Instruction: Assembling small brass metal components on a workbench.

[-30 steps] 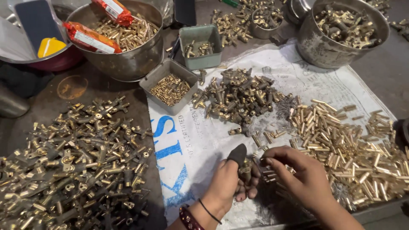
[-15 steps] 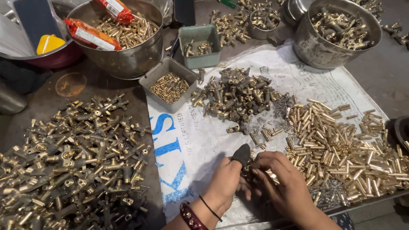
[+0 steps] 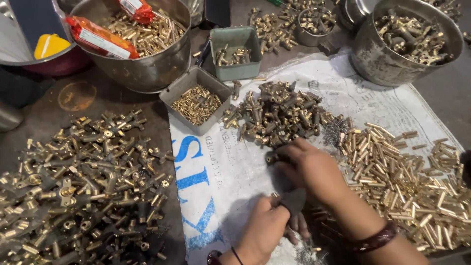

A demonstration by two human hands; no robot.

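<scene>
Left hand [image 3: 265,230] still gripping dark tool [image 3: 293,200]; right hand [image 3: 314,169] advanced.

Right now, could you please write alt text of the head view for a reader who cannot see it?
A person's left hand holds a small dark tool while the right hand reaches to a pile of dark brass fittings on white printed paper, between heaps of brass parts and steel bowls.
</scene>
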